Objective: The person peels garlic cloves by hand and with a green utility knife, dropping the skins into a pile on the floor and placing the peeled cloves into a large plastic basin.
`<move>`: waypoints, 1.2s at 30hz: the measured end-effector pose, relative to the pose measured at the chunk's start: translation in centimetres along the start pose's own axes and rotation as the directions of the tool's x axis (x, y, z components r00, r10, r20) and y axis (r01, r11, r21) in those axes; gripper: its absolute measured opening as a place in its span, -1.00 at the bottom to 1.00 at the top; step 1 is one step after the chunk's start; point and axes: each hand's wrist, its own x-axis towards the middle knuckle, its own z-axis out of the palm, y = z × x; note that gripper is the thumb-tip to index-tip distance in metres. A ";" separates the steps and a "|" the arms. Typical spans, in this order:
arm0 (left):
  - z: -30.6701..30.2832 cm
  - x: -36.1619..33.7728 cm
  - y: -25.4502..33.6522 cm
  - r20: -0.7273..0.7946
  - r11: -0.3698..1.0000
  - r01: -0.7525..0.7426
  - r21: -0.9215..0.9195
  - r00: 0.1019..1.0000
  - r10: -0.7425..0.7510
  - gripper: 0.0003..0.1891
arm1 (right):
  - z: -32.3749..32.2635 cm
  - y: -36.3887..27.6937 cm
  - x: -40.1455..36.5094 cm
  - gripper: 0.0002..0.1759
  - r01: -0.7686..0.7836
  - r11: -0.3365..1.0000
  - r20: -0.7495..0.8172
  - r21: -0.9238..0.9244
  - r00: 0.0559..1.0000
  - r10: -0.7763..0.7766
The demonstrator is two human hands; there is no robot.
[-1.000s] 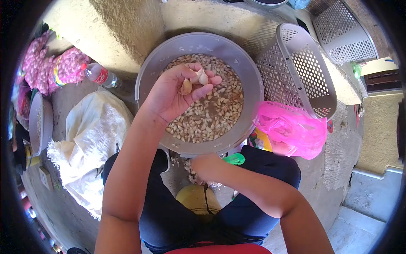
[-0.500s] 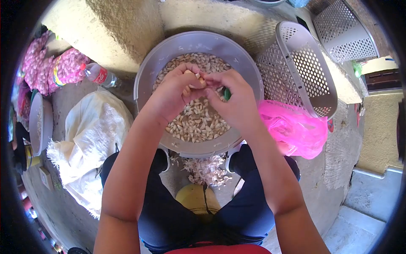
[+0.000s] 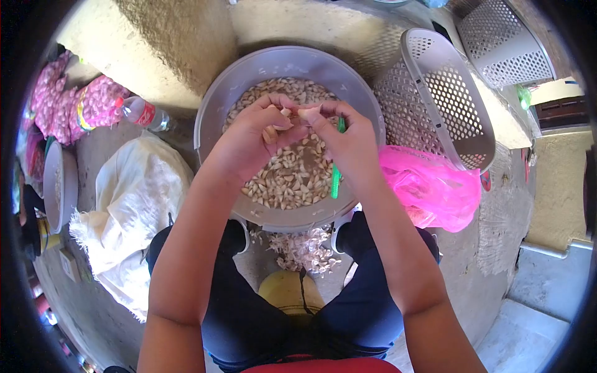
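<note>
A wide grey basin (image 3: 208, 93) holds many pale garlic cloves (image 3: 289, 180). Above it my left hand (image 3: 264, 127) is closed around several garlic cloves, one showing at the fingertips and others in the palm. Close on its right, my right hand (image 3: 336, 127) pinches a garlic clove (image 3: 309, 112) between thumb and fingers. A green-handled tool (image 3: 336, 180) is also held in my right hand, its handle pointing down toward my body; its other end is hidden by the fingers.
Garlic peels (image 3: 305, 250) lie on the floor below the basin. A white sack (image 3: 140, 186) and a bottle (image 3: 146, 114) are at the left. Pink plastic bag (image 3: 429, 189) and perforated basket (image 3: 457, 112) stand right. Pink net bags of garlic (image 3: 99, 102) lie upper left.
The green tool has swung into fuller view below my right hand. My right fingers now show a clove at their tips, and the hands have shifted slightly.
</note>
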 end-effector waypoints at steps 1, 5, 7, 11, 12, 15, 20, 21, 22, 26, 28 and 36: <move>0.1 -0.1 0.2 -0.018 1.000 0.002 0.006 1.000 -0.002 -0.79 | -0.3 -1.1 0.1 -0.80 -0.183 0.975 0.057 0.124 0.983 0.177; -0.4 0.0 0.2 -0.016 0.997 -0.004 0.081 1.000 0.005 -0.83 | -1.0 -1.0 0.2 -0.80 -0.400 0.806 0.270 0.436 0.912 0.307; -0.1 -0.2 0.2 -0.012 0.997 0.032 0.067 0.999 -0.031 -0.84 | -1.1 -0.8 0.2 -0.78 -0.423 0.773 0.316 0.473 0.900 0.300; -0.4 -0.1 0.1 0.030 0.994 0.087 0.069 0.996 -0.089 -0.84 | -1.1 -1.5 0.1 -0.73 -0.393 0.790 0.315 0.470 0.911 0.266; -0.3 -0.1 0.1 0.018 0.994 0.087 0.065 0.996 -0.089 -0.85 | -1.2 -1.7 0.1 -0.73 -0.400 0.795 0.314 0.456 0.908 0.277; -0.2 -0.2 0.1 -0.013 0.992 0.098 0.075 0.995 -0.097 -0.85 | -1.3 -1.8 0.1 -0.73 -0.379 0.844 0.287 0.379 0.915 0.282; -0.4 0.0 -0.5 -0.057 0.986 0.108 0.130 0.993 -0.102 -0.85 | -1.0 -1.2 0.0 -0.74 -0.264 0.944 0.205 0.200 0.953 0.223; -0.5 0.1 -0.7 -0.059 0.986 0.097 0.139 0.994 -0.090 -0.85 | -1.1 -1.5 -0.1 -0.74 -0.260 0.955 0.202 0.142 0.952 0.229; -0.7 0.3 -0.9 -0.061 0.985 0.086 0.148 0.995 -0.077 -0.85 | -1.2 -2.0 -0.2 -0.74 -0.256 0.963 0.200 0.084 0.951 0.235; -0.4 0.2 -1.2 -0.083 0.986 0.078 0.150 0.994 -0.066 -0.86 | -0.9 -0.4 -0.1 -0.73 -0.058 0.995 0.125 -0.086 0.990 0.068; -0.3 0.2 -1.0 -0.093 0.984 0.091 0.155 0.993 -0.077 -0.86 | -0.7 -0.4 -0.1 -0.73 -0.045 0.998 0.073 -0.034 0.996 0.047; -0.6 -0.1 -0.7 -0.137 0.955 0.095 0.281 0.989 -0.058 -0.84 | -0.9 -0.5 -0.1 -0.77 0.028 0.988 0.057 -0.152 0.998 -0.020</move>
